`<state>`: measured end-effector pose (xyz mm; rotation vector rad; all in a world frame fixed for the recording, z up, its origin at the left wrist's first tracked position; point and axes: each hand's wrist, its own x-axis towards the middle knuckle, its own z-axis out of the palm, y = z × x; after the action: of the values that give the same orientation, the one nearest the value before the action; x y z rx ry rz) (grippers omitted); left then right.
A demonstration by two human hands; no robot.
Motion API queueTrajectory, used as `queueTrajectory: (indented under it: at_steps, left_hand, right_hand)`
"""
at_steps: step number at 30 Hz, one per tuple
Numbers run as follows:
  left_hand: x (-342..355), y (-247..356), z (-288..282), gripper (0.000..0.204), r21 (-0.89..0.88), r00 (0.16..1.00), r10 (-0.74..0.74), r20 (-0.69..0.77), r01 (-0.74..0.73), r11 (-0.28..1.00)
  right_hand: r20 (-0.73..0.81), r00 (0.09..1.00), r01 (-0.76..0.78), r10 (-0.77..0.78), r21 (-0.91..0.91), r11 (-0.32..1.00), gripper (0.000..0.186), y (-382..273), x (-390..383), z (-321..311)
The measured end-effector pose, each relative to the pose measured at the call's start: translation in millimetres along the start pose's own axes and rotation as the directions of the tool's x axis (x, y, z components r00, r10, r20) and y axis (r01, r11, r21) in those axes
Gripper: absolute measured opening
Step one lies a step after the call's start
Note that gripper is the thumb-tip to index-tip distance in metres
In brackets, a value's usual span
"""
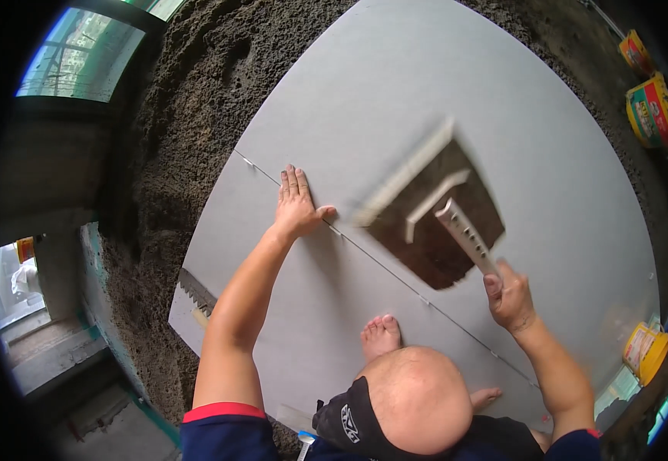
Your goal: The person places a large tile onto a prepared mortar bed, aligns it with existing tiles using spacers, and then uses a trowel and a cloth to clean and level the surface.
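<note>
Large grey tiles (518, 100) lie side by side, with a thin joint running diagonally between them and several small pale tile spacers (424, 300) in it. My left hand (297, 206) is open and pressed flat at the joint, fingers pointing away from me. My right hand (511, 294) is closed around the perforated metal handle of a tile beater (441, 219). Its wide, flat, brown square head is smeared by motion and hangs over the tile right of the joint. Whether the head touches the tile, I cannot tell.
Rough dark mortar (196, 92) borders the tiles on the left. A notched trowel (198, 292) lies on the left tile edge. Yellow buckets (651, 114) stand along the right side, with another yellow bucket (646, 353) lower down. My bare foot (381, 335) and knee (418, 392) rest on the tiles.
</note>
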<state>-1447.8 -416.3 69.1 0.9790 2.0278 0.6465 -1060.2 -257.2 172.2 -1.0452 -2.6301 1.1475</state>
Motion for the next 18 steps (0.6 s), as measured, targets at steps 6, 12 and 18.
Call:
queueTrajectory:
  at_steps: [6, 12, 18]
  left_hand:
    - [28, 44, 42, 0.138, 0.712, 0.988, -0.155, 0.015, 0.098, 0.696]
    - [28, 113, 121, 0.138, 0.748, 0.982, -0.067, 0.177, -0.09, 0.657]
    - [-9, 131, 155, 0.135, 0.69, 0.957, 0.073, 0.282, -0.255, 0.677]
  right_hand:
    - [0.203, 0.844, -0.494, 0.497, -0.069, 0.867, 0.052, 80, -105, -41]
    - [0.209, 0.922, -0.364, 0.325, 0.184, 0.913, 0.056, -36, 5, -95]
    - [-0.101, 0.955, -0.276, 0.278, 0.034, 0.961, 0.047, 75, -100, -78]
